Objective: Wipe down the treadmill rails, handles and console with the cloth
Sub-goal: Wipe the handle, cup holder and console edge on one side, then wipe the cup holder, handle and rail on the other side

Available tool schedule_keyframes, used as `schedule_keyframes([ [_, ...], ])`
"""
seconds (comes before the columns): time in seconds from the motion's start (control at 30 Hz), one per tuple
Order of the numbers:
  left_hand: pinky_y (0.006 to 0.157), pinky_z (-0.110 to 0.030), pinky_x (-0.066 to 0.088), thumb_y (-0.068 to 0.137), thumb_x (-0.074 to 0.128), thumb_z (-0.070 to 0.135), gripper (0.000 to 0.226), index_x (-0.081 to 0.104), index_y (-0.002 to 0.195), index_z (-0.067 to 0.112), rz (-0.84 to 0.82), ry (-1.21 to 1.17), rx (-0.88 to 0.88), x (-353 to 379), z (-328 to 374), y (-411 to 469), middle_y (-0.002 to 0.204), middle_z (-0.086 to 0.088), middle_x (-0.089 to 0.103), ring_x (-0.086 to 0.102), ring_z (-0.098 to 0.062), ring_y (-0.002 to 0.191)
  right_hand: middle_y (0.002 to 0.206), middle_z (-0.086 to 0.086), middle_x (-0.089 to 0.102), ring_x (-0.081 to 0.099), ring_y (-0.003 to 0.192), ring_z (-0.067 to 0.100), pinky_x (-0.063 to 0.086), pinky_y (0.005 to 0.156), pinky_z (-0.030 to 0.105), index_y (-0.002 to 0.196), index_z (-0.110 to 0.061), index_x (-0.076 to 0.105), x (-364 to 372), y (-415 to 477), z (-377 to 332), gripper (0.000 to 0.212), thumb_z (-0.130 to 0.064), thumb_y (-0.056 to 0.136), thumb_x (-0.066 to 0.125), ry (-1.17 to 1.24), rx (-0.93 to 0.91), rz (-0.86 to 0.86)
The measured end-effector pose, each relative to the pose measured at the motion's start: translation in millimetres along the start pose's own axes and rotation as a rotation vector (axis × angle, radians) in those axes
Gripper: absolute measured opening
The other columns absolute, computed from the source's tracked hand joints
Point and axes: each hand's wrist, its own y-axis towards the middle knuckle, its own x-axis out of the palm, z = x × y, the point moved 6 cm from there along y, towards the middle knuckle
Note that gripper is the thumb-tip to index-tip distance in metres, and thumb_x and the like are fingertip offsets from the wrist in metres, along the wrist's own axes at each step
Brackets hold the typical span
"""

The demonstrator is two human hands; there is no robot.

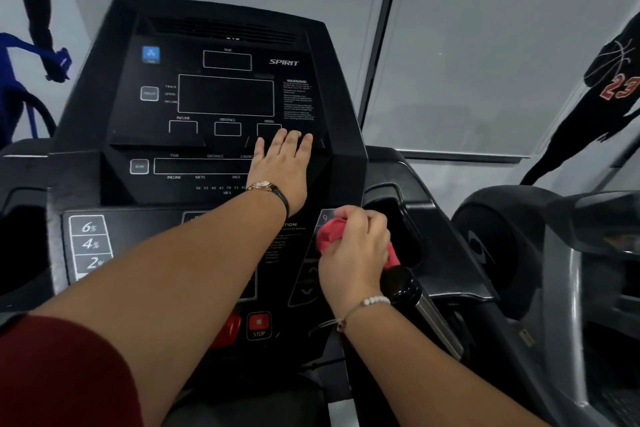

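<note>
Head view: the left hand (pixel 282 166) lies flat on the console (pixel 173 97), fingers straight, holding nothing. The right hand (pixel 353 253), fingers curled, grips the red cloth (pixel 327 236) bunched at the console's near right, beside the handle (pixel 422 302). The cloth is judged soft and light; best held wadded.

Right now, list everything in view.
console: one, black, centre, screens dark
incline keys: three, white-outlined, console's lower left
stop button: one, red, console's bottom
handle: one, black and silver, right of console
cloth: one, red, bunched, by console's right keys
second machine: one, grey, far right
wall figure: one, black with red 23, upper right
watch: one, gold, left wrist
bracelet: one, white beads, right wrist
left hand: one, flat on console
right hand: one, grips cloth
</note>
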Motion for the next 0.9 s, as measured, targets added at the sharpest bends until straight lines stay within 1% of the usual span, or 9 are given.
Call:
schedule_keyframes([
  [0.1, 0.116, -0.045, -0.002, 0.086, 0.041, 0.007, 0.083, -0.009, 0.148, 0.029, -0.017, -0.199, -0.058, -24, -2, 2, 0.154, 0.000, 0.024, 0.018, -0.017, 0.142, 0.116, 0.006, 0.042, 0.042, 0.110, 0.024, 0.038, 0.098, 0.046, 0.107, -0.015, 0.058, -10, -2, -16, 0.041, 0.006, 0.075, 0.046, 0.114, -0.225, 0.092],
  [0.2, 0.113, -0.034, 0.023, 0.088, 0.042, 0.009, 0.072, 0.011, 0.149, 0.030, -0.008, -0.440, -0.030, -52, -7, -6, 0.144, 0.003, 0.042, 0.045, -0.017, 0.126, 0.111, 0.010, 0.045, 0.049, 0.103, 0.028, 0.045, 0.092, 0.048, 0.103, -0.010, 0.059, -17, 3, -33, 0.038, 0.000, 0.072, 0.038, 0.214, -0.393, 0.159],
  [0.27, 0.097, -0.026, 0.041, 0.092, 0.047, 0.016, 0.051, 0.038, 0.141, 0.028, -0.078, -0.497, -0.002, -64, -10, -16, 0.130, 0.004, 0.054, 0.054, -0.016, 0.114, 0.110, 0.007, 0.046, 0.053, 0.102, 0.025, 0.047, 0.093, 0.041, 0.100, -0.010, 0.061, -18, 8, -47, 0.037, -0.003, 0.073, 0.037, 0.261, -0.443, 0.153],
  [0.37, 0.083, -0.031, 0.047, 0.096, 0.045, 0.022, 0.026, 0.056, 0.118, 0.013, -0.317, -0.588, -0.142, -69, -26, -39, 0.103, -0.006, 0.065, 0.061, -0.022, 0.092, 0.105, 0.002, 0.050, 0.049, 0.097, 0.005, 0.039, 0.093, 0.010, 0.094, -0.009, 0.064, -15, 12, -80, 0.033, 0.008, 0.072, 0.047, 0.310, -0.496, 0.103],
  [0.43, 0.076, -0.037, 0.049, 0.098, 0.039, 0.032, 0.028, 0.059, 0.105, 0.013, -0.534, -0.882, -0.221, -70, -38, -62, 0.081, -0.009, 0.065, 0.062, -0.025, 0.074, 0.103, -0.002, 0.049, 0.046, 0.091, -0.004, 0.034, 0.086, 0.001, 0.091, -0.010, 0.063, -10, 12, -107, 0.032, 0.011, 0.070, 0.051, 0.369, -0.531, 0.075],
  [0.53, 0.073, -0.037, 0.053, 0.094, 0.035, 0.055, 0.048, 0.061, 0.083, 0.016, -0.600, -1.302, -0.346, -82, -74, -87, 0.074, -0.007, 0.063, 0.061, -0.022, 0.067, 0.099, -0.003, 0.050, 0.047, 0.088, -0.008, 0.035, 0.082, 0.003, 0.088, -0.020, 0.056, 6, 0, -147, 0.033, 0.007, 0.070, 0.056, 0.488, -0.563, -0.010],
  [0.63, 0.061, -0.029, 0.052, 0.094, 0.040, 0.053, 0.048, 0.059, 0.069, 0.017, -0.506, -1.503, -0.430, -102, -111, -104, 0.065, -0.003, 0.060, 0.058, -0.017, 0.060, 0.096, -0.001, 0.055, 0.051, 0.088, -0.001, 0.042, 0.082, 0.013, 0.081, -0.028, 0.049, 30, -17, -184, 0.030, -0.002, 0.067, 0.056, 0.647, -0.551, -0.219],
  [0.77, 0.058, -0.030, 0.054, 0.093, 0.049, 0.044, 0.031, 0.059, 0.078, 0.019, -0.176, -1.399, -0.495, -123, -167, -117, 0.070, -0.004, 0.064, 0.061, -0.017, 0.057, 0.106, 0.012, 0.055, 0.060, 0.092, 0.002, 0.050, 0.078, 0.017, 0.075, -0.008, 0.060, 50, -35, -221, 0.035, 0.019, 0.064, 0.040, 1.005, -0.512, -0.539],
  [0.9, 0.077, -0.029, 0.049, 0.082, 0.062, 0.052, 0.033, 0.057, 0.097, 0.022, 0.216, -0.798, -0.333, -152, -216, -139, 0.089, 0.005, 0.063, 0.060, -0.013, 0.082, 0.097, -0.004, 0.062, 0.059, 0.099, 0.010, 0.048, 0.091, 0.026, 0.075, -0.019, 0.065, 67, -37, -225, 0.031, 0.006, 0.067, 0.048, 0.831, -0.599, -0.319],
])
